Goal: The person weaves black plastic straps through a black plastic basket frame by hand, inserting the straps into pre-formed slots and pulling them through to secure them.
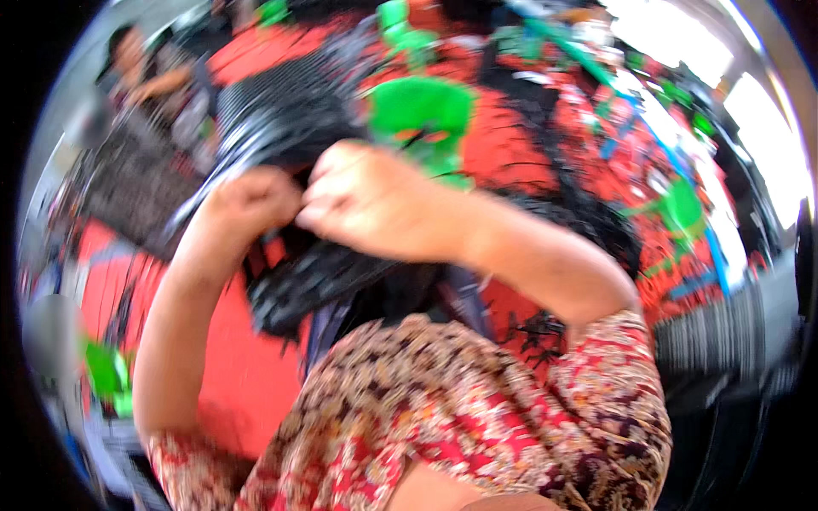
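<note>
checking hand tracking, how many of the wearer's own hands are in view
2. The left hand is left of centre, curled, just below the glossy black bundle in the picture; the right hand is close on its right, also curled. Neither is fully hidden, though fingers are blurred.

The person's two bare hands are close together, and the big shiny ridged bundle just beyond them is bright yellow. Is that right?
Not quite: the big shiny ridged bundle is black, not bright yellow, as the head view shows. It does lie just beyond the bare left hand and bare right hand, which are close together.
</note>
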`<state>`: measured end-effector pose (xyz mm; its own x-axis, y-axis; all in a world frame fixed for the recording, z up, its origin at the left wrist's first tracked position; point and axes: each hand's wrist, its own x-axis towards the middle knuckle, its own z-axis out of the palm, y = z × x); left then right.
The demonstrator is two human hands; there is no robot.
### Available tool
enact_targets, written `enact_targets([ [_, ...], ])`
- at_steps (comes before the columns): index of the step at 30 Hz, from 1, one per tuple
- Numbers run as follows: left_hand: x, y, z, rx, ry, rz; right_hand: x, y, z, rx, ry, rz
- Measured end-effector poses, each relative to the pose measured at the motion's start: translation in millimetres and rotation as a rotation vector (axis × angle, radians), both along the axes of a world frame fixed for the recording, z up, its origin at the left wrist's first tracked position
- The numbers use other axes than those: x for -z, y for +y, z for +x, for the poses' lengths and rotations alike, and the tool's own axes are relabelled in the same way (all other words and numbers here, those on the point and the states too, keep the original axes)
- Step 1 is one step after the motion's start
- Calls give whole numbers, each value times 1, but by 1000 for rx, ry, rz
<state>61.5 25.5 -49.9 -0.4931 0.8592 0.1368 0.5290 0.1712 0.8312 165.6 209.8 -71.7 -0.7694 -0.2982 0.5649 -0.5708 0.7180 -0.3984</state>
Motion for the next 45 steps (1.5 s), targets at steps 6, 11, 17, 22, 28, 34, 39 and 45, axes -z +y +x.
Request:
enact_targets([
  [6,13,-14,-16,27,372,84,-3,8,-5,-49,-269,-304],
  [11,37,-24,-24,28,732,103,-9,3,-13,-88,-278,-151],
  [17,40,-19,-26,73,743,-49,-12,-3,-18,-107,-385,-89],
  [22,28,-22,-21,158,40,58,-21,-6,-17,-110,-410,-37],
  [28,34,-28,-11,92,-21,186,-20,-13,-20,-52,-345,10],
  [34,45,-64,-12,103,-299,499,-19,-40,-17,-75,-328,-128],
  [39,69,-84,2,-36,-124,491,-19,-44,-25,-144,-462,-123],
  [45,104,-76,6,-190,-186,578,-23,-45,-23,-86,-621,-311],
])
